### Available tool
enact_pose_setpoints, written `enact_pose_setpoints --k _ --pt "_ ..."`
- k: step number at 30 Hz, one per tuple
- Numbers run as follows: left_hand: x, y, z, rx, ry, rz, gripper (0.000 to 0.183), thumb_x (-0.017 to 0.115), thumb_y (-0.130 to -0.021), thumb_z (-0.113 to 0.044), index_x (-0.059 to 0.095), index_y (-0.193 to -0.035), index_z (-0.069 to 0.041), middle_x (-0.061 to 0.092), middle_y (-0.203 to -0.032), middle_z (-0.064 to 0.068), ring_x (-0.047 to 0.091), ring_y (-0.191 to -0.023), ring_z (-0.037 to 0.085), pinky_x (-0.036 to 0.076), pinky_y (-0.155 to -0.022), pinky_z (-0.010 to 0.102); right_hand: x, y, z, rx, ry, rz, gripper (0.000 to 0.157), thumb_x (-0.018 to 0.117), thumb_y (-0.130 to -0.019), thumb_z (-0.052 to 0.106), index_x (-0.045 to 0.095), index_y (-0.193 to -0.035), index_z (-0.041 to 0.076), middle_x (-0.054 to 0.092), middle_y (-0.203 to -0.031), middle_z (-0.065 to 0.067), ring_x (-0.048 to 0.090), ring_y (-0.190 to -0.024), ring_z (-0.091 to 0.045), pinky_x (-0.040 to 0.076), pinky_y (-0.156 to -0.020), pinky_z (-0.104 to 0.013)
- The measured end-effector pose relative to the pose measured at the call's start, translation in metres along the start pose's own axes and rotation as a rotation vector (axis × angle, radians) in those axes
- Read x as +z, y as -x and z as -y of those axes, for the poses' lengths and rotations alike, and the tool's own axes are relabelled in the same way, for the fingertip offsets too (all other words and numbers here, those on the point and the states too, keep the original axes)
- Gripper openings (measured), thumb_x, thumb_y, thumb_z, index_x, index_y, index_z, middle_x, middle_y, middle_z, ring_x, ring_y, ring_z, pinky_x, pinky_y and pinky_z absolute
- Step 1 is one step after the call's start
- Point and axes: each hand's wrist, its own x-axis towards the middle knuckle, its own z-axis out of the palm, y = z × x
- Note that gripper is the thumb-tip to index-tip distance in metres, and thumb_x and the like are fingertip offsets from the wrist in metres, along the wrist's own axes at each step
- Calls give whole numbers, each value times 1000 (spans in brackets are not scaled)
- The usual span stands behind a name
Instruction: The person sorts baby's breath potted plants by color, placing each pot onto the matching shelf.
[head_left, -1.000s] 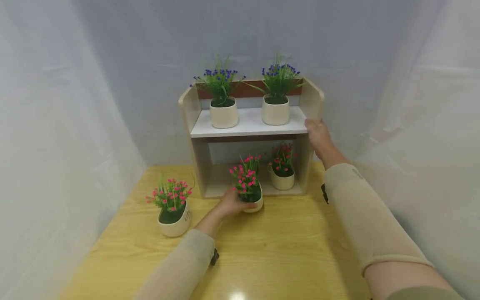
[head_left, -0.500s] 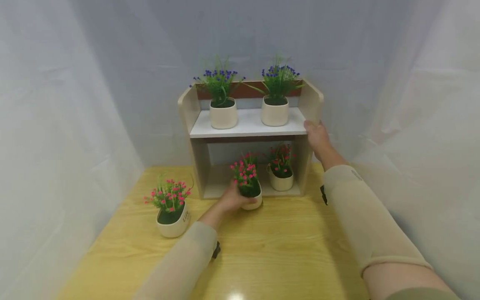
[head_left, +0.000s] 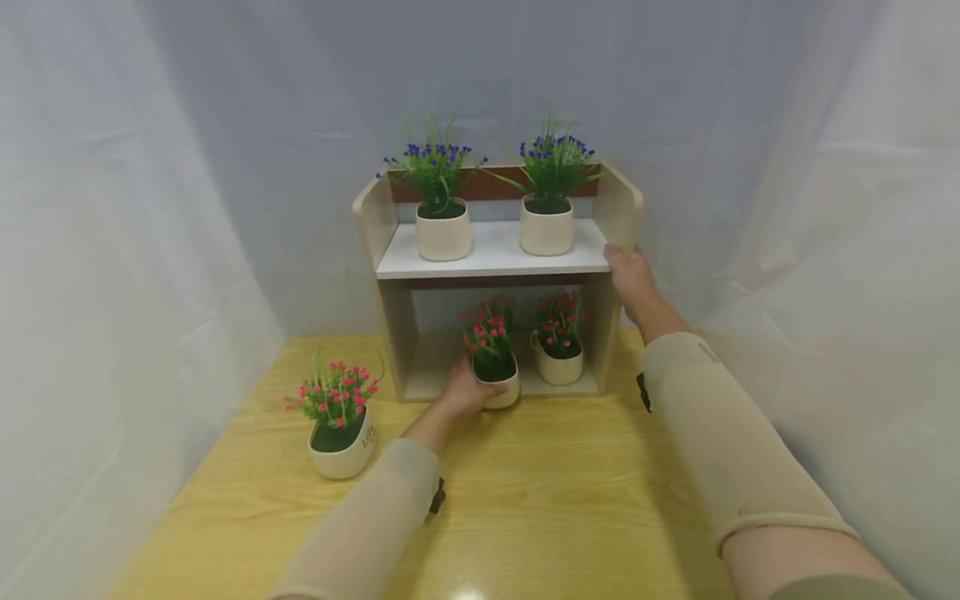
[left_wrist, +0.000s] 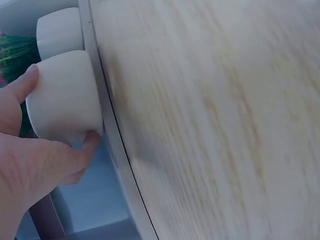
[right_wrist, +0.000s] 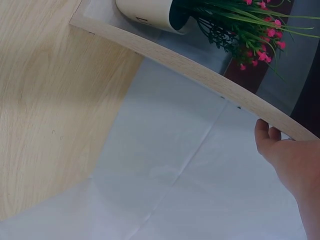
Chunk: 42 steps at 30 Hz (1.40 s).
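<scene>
My left hand (head_left: 462,393) grips a cream flowerpot (head_left: 504,392) with pink flowers at the front of the shelf's lower tier. In the left wrist view, thumb and fingers span that pot (left_wrist: 65,100), its base right by the board's front edge. My right hand (head_left: 633,282) holds the right side panel (head_left: 618,204) of the two-tier wooden shelf, level with the white upper board (head_left: 495,250). The right wrist view has my fingers (right_wrist: 261,131) along the panel's outer side. Another pink-flowered pot (head_left: 561,367) stands at the right of the lower tier.
Two pots with blue-purple flowers, a left one (head_left: 444,237) and a right one (head_left: 547,232), stand on the upper board. A third pink-flowered pot (head_left: 343,457) is on the wooden table (head_left: 555,517), left of the shelf. White sheeting (head_left: 150,250) surrounds the table.
My left hand has moved the held flowerpot away from me, from in front of the shelf onto its lower tier's front edge. The right hand keeps its hold on the side panel.
</scene>
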Motion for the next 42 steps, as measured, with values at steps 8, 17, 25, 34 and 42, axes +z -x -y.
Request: enact_pose_setpoints --k 8,17,25,34,42 --pt "13 -26 27 -1 -58 -50 104 88 -88 -50 35 -157 7 51 -156 36 53 -144 55 44 -125 62 0 -1 0 -29 -6 5 66 44 -116 39 27 -169 4 42 -169 -24 39 -156 -38 26 -137 -53" --pt "9 -12 4 -54 -35 -22 91 83 -96 -35 34 -160 6 50 -160 33 49 -151 51 39 -130 59 1 -2 -3 -17 3 6 65 43 -116 39 28 -169 5 44 -167 -24 42 -154 -39 30 -136 -53" --pt "15 -18 0 -51 -56 -33 86 81 -98 -32 35 -159 6 52 -157 32 50 -150 49 40 -130 57 0 -1 -1 -9 1 6 67 42 -116 40 25 -170 5 42 -168 -24 41 -155 -39 29 -136 -53" --pt "19 -23 -5 -57 -98 -54 83 78 -100 -31 37 -156 13 52 -152 39 49 -148 53 40 -129 59 3 -3 -1 -16 -9 0 65 43 -116 39 28 -169 5 45 -167 -23 42 -155 -37 29 -137 -51" --pt "21 -20 -11 -69 -120 -43 85 76 -101 -29 32 -158 16 49 -153 42 48 -149 55 39 -130 60 0 -3 -3 -20 -11 14 63 43 -116 38 28 -169 5 44 -168 -23 40 -156 -38 27 -137 -53"
